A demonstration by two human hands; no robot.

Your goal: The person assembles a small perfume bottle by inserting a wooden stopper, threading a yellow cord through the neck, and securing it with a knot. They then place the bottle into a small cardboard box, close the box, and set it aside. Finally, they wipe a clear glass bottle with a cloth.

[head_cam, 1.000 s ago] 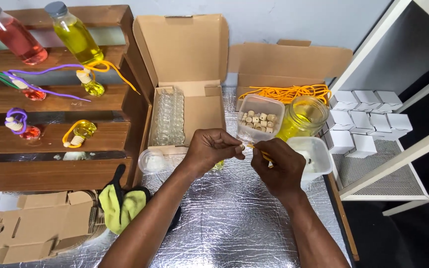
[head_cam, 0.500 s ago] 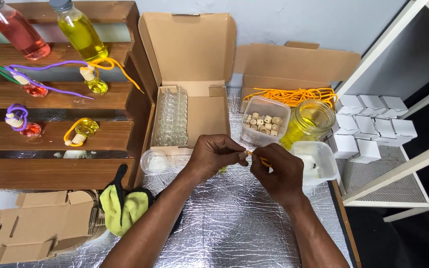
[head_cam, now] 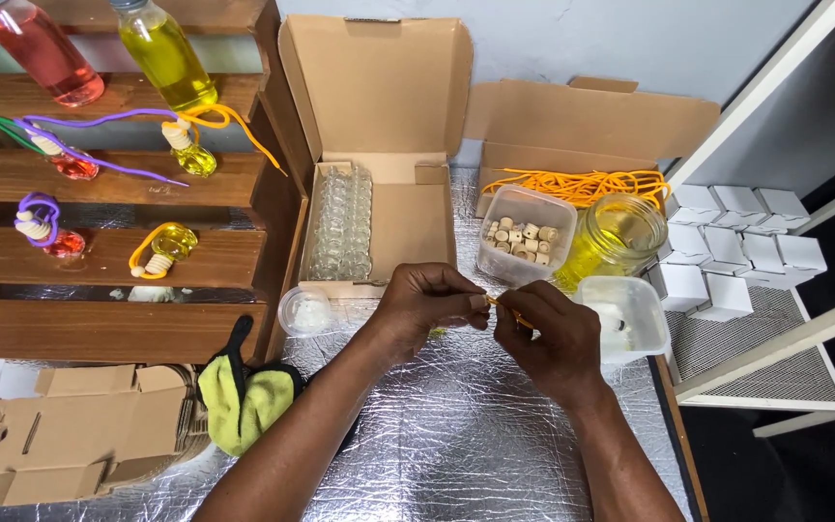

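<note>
So the whole tabletop [head_cam: 456, 454] is covered in that silver quilted foil stuff. Along its left edge there's a stepped wooden shelf [head_cam: 108, 256] with a red bottle [head_cam: 39, 53] and a yellow bottle [head_cam: 161, 53] at the top, and small filled bottles with purple and orange cords on the lower steps. At the far right edge, a white shelf unit [head_cam: 775, 164] holds a bunch of little white boxes [head_cam: 741, 246].

Towards the back edge in the middle sits an open cardboard box [head_cam: 384, 193] with rows of clear little glass bottles [head_cam: 340, 222] inside. Right of it is a second cardboard box [head_cam: 587, 130] with a heap of orange cord [head_cam: 582, 184]. In front of that: a clear tub of wooden caps [head_cam: 524, 234], a jar of yellow liquid [head_cam: 620, 237] just beside it, and an empty-looking clear tub [head_cam: 630, 314] near the right edge.

Near the front left corner there's flattened cardboard [head_cam: 70, 435], then a yellow-green cloth [head_cam: 244, 401], and a small round lid [head_cam: 306, 311] further back.

Both hands meet mid-table. The left hand [head_cam: 427, 307] is pinched closed on something tiny I can't make out. The right hand [head_cam: 548, 338] is closed too, pinching a short piece of orange string [head_cam: 509, 311] that runs between the two hands, just in front of the tub of caps.
</note>
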